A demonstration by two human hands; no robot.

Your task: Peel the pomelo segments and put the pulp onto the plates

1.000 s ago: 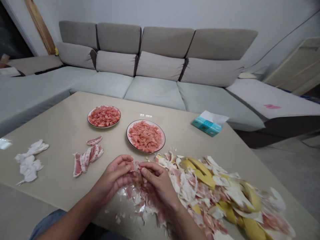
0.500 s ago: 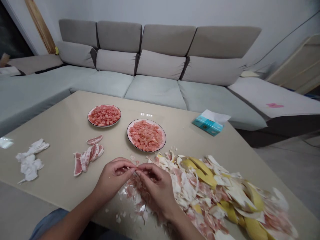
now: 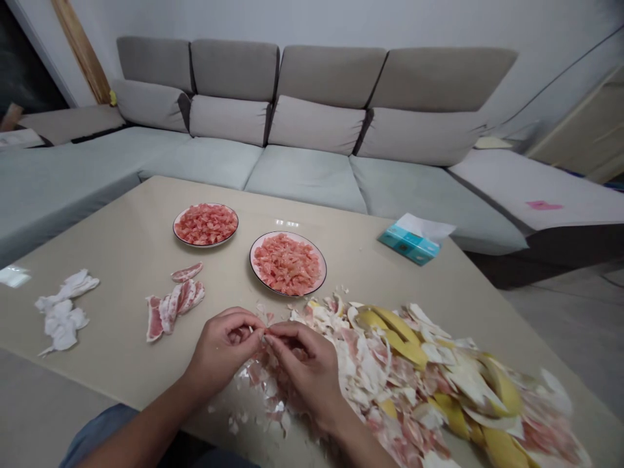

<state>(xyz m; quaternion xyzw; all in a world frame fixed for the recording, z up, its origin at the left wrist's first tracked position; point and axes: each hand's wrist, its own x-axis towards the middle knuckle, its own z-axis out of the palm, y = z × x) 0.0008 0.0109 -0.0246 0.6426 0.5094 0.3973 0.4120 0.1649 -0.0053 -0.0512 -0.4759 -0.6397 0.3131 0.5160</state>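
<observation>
My left hand (image 3: 227,348) and my right hand (image 3: 307,364) meet over the near side of the table, thumbs and forefingers pinched together at the tips. Between them is a small piece of pomelo, mostly hidden by the fingers. Under and beside my right hand spreads a heap of pomelo scraps: yellow rind (image 3: 400,341), white pith and pinkish membrane (image 3: 351,354). Left of my hands lie several unpeeled pomelo segments (image 3: 178,302). Beyond them, a near plate (image 3: 323,276) and a farther plate (image 3: 176,235) bear piles of pink pomelo flesh (image 3: 287,263).
Crumpled white tissues (image 3: 63,318) lie at the table's left. A blue tissue pack (image 3: 409,244) sits at the far right of the table (image 3: 341,227). Behind it stands a long grey sofa (image 3: 307,172). Small pith bits are scattered near the front edge.
Both hands stay pinched together in nearly the same place, with only slight finger movement. The whole view has shifted a little; plates, segments and scraps lie as before.
</observation>
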